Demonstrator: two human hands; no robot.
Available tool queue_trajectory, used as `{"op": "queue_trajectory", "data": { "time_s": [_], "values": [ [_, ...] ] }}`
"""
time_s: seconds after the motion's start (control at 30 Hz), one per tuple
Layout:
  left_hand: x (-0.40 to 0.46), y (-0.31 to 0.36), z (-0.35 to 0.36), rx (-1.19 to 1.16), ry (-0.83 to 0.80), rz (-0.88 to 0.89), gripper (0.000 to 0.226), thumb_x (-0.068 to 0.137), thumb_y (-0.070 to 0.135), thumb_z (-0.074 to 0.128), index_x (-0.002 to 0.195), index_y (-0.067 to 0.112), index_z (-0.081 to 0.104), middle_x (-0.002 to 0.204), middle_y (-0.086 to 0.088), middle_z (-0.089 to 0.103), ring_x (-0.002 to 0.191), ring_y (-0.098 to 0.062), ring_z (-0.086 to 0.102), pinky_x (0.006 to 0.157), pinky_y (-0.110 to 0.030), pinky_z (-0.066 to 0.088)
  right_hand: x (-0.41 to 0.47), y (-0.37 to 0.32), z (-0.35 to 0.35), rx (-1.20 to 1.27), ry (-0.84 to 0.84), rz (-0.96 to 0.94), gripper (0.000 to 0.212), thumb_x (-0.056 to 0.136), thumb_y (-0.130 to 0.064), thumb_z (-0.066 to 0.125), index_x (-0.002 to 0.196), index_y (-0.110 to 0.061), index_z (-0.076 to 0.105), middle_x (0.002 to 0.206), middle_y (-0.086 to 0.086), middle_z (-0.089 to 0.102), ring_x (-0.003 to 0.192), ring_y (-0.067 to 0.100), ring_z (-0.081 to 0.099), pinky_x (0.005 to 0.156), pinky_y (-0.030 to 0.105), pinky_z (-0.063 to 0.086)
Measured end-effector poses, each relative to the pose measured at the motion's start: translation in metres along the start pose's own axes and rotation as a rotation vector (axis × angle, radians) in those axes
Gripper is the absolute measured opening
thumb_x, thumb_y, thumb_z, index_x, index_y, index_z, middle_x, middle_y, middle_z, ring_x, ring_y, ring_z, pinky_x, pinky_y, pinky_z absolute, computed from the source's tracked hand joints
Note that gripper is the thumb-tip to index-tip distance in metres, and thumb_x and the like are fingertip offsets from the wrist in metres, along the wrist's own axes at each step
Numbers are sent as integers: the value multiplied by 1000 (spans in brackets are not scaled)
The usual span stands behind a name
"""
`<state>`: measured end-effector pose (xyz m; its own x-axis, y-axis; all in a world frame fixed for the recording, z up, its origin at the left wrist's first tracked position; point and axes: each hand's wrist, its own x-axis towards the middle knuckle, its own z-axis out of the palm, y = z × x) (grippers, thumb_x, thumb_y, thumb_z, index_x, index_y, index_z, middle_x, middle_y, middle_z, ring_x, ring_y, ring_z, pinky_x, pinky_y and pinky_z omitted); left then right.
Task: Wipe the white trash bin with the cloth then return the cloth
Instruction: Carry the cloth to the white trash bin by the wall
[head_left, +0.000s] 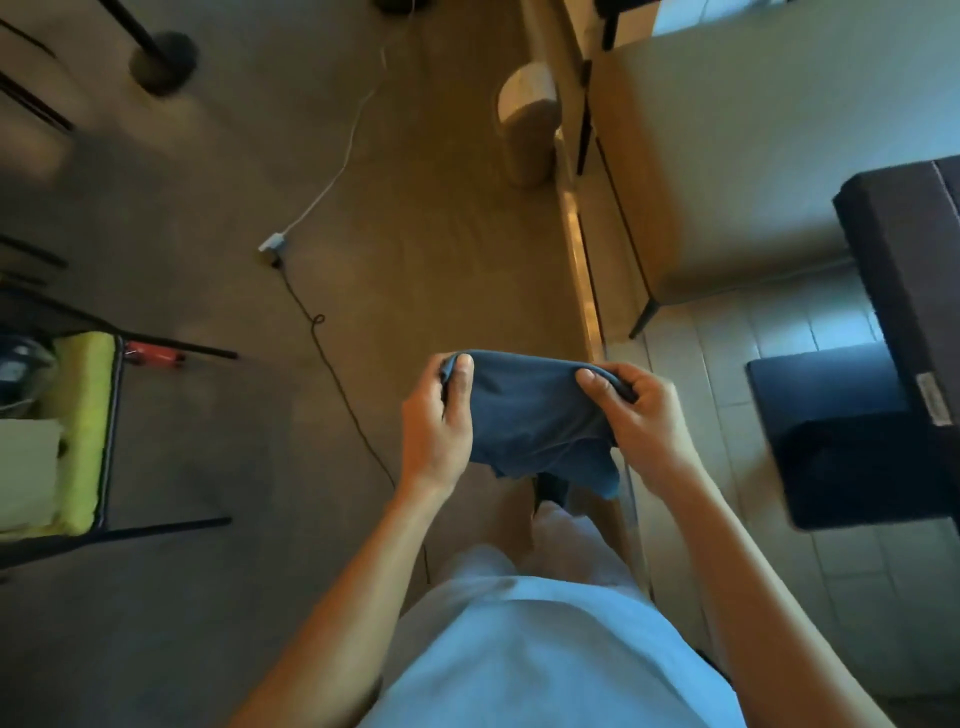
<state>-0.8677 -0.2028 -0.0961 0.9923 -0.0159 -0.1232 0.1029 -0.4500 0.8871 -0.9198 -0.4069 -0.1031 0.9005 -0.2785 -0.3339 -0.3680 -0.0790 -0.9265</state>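
Note:
A dark blue cloth (530, 415) hangs stretched between both hands in front of my body. My left hand (436, 421) pinches its upper left corner with thumb and curled fingers. My right hand (631, 410) grips the upper right corner the same way. The white trash bin (527, 130) stands upright on the floor well ahead, beside the edge of a light cabinet, and neither hand is near it.
A white cable with a plug block (272, 244) and a dark cord (332, 364) trail across the carpet on the left. A black-framed chair with a yellow-green cushion (85, 426) sits far left. A light bench (727, 171) and dark boxes (857, 431) stand on tiles at right.

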Motion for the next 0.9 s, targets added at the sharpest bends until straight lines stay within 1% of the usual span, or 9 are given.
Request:
{"op": "queue_trajectory", "data": {
  "time_s": [0.07, 0.2, 0.3, 0.37, 0.5, 0.6, 0.73, 0.8, 0.9],
  "values": [
    [23, 13, 1, 0, 39, 5, 22, 109, 35, 46, 100, 22, 62, 78, 21, 60, 72, -2, 55, 69, -14, 41, 29, -17, -3, -9, -38, -30, 7, 97, -30, 66, 100, -36, 69, 96, -10, 74, 93, 6, 70, 87, 43, 61],
    [64, 30, 7, -14, 79, 12, 21, 109, 33, 46, 99, 23, 62, 78, 23, 59, 72, -2, 55, 70, -14, 42, 76, -41, -8, -14, -76, -51, 7, 98, -30, 66, 101, -34, 70, 97, -10, 73, 93, 5, 69, 86, 40, 60],
    [93, 38, 11, -21, 82, 38, 20, 109, 34, 46, 100, 24, 61, 78, 22, 59, 72, -3, 55, 70, -17, 45, 106, -50, -8, -20, -79, -33, 9, 97, -31, 66, 105, -30, 71, 97, -9, 73, 93, 7, 69, 85, 42, 61],
    [112, 42, 12, -18, 72, 43, 21, 109, 35, 46, 100, 24, 61, 79, 23, 60, 72, -3, 56, 70, -15, 44, 125, -56, -6, -12, -77, -32, 10, 97, -32, 66, 106, -29, 71, 95, -10, 73, 92, 7, 69, 81, 39, 61],
    [155, 48, 15, -18, 67, 37, 18, 109, 30, 47, 101, 23, 62, 78, 14, 60, 76, 1, 59, 72, -11, 43, 165, -65, 2, -19, -49, -43, 12, 98, -32, 65, 105, -26, 71, 92, -10, 72, 87, 5, 68, 74, 27, 53],
    [194, 47, 16, -24, 51, 33, 21, 110, 31, 47, 102, 20, 64, 80, 12, 62, 78, -1, 60, 72, -12, 43, 199, -73, 13, -31, -24, -28, 15, 99, -32, 64, 108, -22, 71, 94, -8, 72, 89, 6, 68, 77, 28, 54],
    [258, 39, 11, -49, 32, 11, 26, 109, 35, 46, 101, 19, 64, 76, 19, 60, 70, -4, 57, 68, -17, 43, 250, -90, 34, -56, -8, -20, 16, 100, -33, 60, 110, -24, 68, 99, -6, 71, 93, 4, 67, 83, 32, 58],
    [294, 38, 5, -40, 31, 16, 27, 109, 38, 46, 100, 18, 63, 74, 17, 58, 68, -6, 55, 66, -23, 45, 277, -102, 48, -45, -1, -10, 13, 101, -33, 59, 108, -25, 68, 98, -6, 71, 93, 5, 67, 83, 32, 57],
    [345, 36, -7, -30, 8, 15, 28, 109, 39, 47, 102, 18, 64, 73, 14, 58, 68, -7, 56, 67, -29, 48, 316, -120, 68, -37, 12, 7, 16, 101, -31, 59, 110, -21, 69, 98, -4, 72, 93, 9, 67, 84, 36, 57]
  ]
}}
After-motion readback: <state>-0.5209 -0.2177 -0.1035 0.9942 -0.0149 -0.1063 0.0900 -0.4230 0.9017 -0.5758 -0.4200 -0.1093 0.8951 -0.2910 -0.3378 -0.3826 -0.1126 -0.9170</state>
